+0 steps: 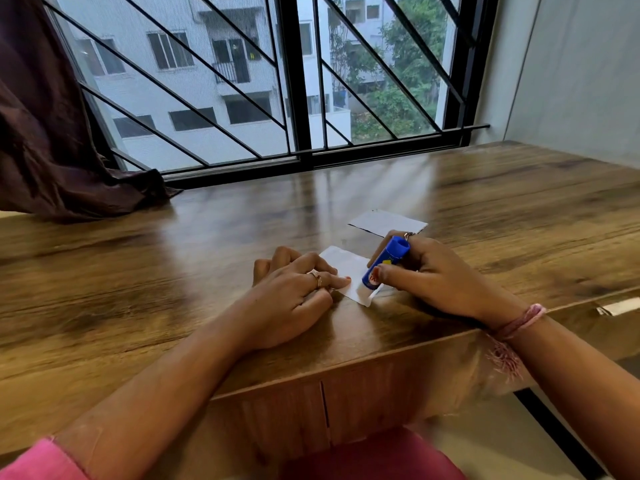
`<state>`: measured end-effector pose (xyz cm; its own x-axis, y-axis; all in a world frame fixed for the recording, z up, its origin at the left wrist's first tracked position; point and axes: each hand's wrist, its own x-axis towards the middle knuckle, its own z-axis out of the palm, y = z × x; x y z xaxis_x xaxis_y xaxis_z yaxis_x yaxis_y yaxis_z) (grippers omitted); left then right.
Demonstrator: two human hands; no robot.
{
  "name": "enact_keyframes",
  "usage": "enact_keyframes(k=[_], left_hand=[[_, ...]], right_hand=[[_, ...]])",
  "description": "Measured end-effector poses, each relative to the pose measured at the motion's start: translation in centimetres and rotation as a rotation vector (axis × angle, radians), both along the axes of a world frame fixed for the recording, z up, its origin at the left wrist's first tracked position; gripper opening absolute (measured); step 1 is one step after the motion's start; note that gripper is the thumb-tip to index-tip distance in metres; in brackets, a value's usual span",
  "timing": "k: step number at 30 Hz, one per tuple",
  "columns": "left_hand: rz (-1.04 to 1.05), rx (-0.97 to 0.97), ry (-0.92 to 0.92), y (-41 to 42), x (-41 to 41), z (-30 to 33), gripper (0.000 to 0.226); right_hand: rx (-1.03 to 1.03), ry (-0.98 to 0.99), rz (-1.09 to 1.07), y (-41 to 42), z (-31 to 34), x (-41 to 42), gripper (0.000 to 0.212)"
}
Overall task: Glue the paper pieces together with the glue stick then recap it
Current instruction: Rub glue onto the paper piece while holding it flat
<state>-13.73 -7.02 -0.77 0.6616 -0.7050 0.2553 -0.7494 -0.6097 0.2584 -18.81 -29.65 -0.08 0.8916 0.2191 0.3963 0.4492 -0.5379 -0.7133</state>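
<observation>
Pink cloth point(374, 459) at the lower edge, nearest the viewer, is cut off and cannot be identified. Beyond it the brown wood-grain surface point(138, 271) carries the work. Left hand point(294, 292) lies flat, its fingers point(337, 280) together and pressed on the left part of the small white paper rectangle point(349, 268), pinning it. Right hand point(433, 271), a pink thread band point(519, 322) at its wrist, has its fingers clamped round the blue glue stick point(386, 263), held tilted with the glue end down at the near right corner of the paper.

Step in hand, by judgement: spreading glue. To do it well, keep the paper pinned, stroke away from the holding fingers, use light pressure so the corner does not lift, and cover up to the edges.

A second white paper piece point(389, 221) lies flat just beyond the right hand, apart from the first.

Hard to make out: the contact of the glue tip with the paper is blurred; the cap is not evident, though the stick's upper end looks open; a pale object point(620, 306) at the right edge is unclear; a dark brown curtain point(52, 133) drapes far left
</observation>
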Motion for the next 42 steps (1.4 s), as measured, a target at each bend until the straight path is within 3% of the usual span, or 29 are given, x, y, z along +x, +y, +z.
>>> enact_keyframes(k=[5, 8, 11, 15, 22, 25, 28, 35, 42], left_hand=[[-0.004, -0.017, 0.020, 0.0, -0.1, 0.2, 0.049], [0.007, -0.001, 0.009, 0.0, -0.3, 0.3, 0.049], [-0.005, 0.003, 0.016, -0.1, -0.4, 0.3, 0.049], [-0.015, 0.014, -0.001, -0.4, -0.5, 0.4, 0.049], [-0.029, 0.087, -0.017, -1.3, -0.8, 0.3, 0.053], [-0.025, -0.040, -0.024, -0.9, -0.5, 0.3, 0.059], [0.038, -0.140, -0.034, -0.1, 0.0, 0.4, 0.047], [-0.051, 0.071, -0.097, -0.2, 0.3, 0.6, 0.048], [-0.065, 0.046, -0.039, -1.1, -0.8, 1.2, 0.050]], right_hand=[[0.016, -0.021, -0.005, 0.0, 0.0, 0.2, 0.015], [0.329, -0.064, -0.058, -0.4, 0.0, 0.2, 0.013], [0.665, -0.029, -0.242, -1.2, 0.1, 0.5, 0.010], [0.863, 0.027, -0.342, -1.7, 0.4, 0.6, 0.013], [0.891, 0.092, -0.367, -1.5, 0.4, 0.6, 0.022], [0.875, 0.104, -0.399, -1.6, 0.4, 0.6, 0.026], [0.871, 0.107, -0.393, -1.5, 0.4, 0.5, 0.029], [0.861, 0.115, -0.381, -1.4, 0.5, 0.2, 0.030], [0.849, 0.133, -0.387, -1.5, 0.5, 0.3, 0.031]])
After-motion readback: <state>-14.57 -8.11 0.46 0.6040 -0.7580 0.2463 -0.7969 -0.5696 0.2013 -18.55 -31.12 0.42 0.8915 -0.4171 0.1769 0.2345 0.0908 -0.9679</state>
